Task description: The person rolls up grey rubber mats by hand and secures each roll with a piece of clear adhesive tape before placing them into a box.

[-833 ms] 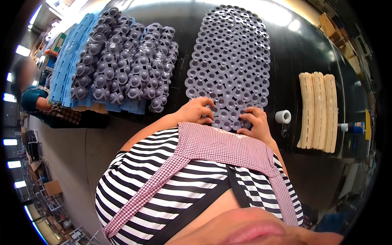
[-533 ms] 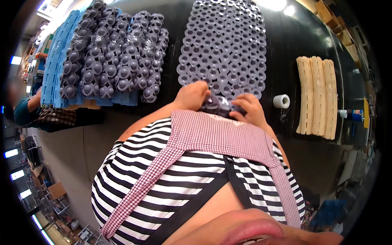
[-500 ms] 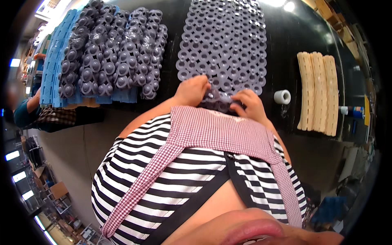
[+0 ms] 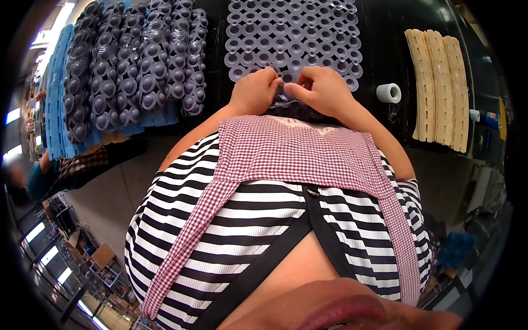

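Observation:
A purple-grey bath mat (image 4: 291, 41) with rows of round suction cups lies stretched out on the dark table ahead of me. Its near end bends up close to my apron, and my two hands meet there. My left hand (image 4: 256, 91) pinches the mat's edge with curled fingers. Close beside it, my right hand (image 4: 324, 91) has its thumb and bent fingers closed on the same edge, thumb pointing left. The part of the mat between and below the hands is mostly hidden.
Several rolled grey suction-cup mats (image 4: 154, 82) sit on blue mats (image 4: 58, 104) at the left. A white roll of tape (image 4: 389, 93) stands on the right, with beige slatted strips (image 4: 440, 93) beyond it. Another person's sleeve (image 4: 41, 179) shows at far left.
My right hand has moved left and closer to my left hand along the mat's near edge. The whole view has shifted, with table things sitting higher in the picture.

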Demonstrator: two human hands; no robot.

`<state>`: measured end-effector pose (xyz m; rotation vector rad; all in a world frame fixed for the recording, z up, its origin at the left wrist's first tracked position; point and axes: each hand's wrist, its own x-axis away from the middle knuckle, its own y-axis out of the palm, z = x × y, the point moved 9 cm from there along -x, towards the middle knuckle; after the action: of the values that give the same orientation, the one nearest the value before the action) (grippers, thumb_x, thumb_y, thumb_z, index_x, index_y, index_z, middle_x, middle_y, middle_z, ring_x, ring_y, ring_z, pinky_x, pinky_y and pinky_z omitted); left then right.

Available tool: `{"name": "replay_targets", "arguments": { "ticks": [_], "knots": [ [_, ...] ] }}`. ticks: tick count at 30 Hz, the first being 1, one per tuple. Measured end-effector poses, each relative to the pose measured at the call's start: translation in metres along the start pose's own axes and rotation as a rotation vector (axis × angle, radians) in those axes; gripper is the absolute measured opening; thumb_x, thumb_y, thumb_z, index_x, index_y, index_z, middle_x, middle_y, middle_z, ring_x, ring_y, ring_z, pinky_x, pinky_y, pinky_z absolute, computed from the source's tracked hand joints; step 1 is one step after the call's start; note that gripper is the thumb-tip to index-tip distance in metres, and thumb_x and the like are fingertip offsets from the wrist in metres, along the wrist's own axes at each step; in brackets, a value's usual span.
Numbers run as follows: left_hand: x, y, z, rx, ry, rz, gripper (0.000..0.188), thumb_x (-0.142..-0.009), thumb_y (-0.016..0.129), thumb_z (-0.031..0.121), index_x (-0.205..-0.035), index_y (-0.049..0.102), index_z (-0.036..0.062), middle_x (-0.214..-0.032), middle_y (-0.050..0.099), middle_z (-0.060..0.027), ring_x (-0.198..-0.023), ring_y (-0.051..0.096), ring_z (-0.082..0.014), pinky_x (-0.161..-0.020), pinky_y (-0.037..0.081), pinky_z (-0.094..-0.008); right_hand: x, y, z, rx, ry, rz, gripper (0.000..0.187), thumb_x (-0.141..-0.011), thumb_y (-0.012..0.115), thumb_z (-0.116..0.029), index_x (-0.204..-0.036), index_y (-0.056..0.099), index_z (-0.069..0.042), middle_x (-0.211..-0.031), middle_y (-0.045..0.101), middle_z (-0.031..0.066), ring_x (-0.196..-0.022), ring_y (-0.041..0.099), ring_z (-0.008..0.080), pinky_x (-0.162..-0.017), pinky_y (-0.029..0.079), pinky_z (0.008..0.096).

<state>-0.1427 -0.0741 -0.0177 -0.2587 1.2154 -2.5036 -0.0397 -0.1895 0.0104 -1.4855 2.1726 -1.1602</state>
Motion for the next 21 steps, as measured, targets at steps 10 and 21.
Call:
{"name": "replay_targets", "arguments": {
  "ticks": [10,21],
  "knots": [
    [0.0,-0.003,-0.016,0.234,-0.096,0.042,0.022,-0.1,0.064,0.026,-0.096,0.065,0.005,-0.084,0.07,-0.0147,-0.081,0.068,-0.0356,-0.07,0.052,-0.0448,0.029,0.012,0.035,-0.166,-0.016,-0.116,0.044,-0.082,0.078,-0.011,-0.123,0.062,-0.004,-0.116,0.064,0.0159,-0.107,0.066,0.0302,-0.09,0.053,0.0401],
    [-0.013,-0.008,-0.011,0.145,-0.1,0.012,0.023,-0.101,0.062,0.026,-0.1,0.065,0.0028,-0.086,0.069,-0.0196,-0.08,0.067,-0.0343,-0.072,0.05,-0.0448,-0.011,0.001,0.056,-0.237,0.05,-0.132,0.043,-0.089,0.074,-0.003,-0.127,0.052,-0.007,-0.096,0.066,0.0064,-0.089,0.062,0.0151,-0.081,0.051,0.0307]
  ]
}}
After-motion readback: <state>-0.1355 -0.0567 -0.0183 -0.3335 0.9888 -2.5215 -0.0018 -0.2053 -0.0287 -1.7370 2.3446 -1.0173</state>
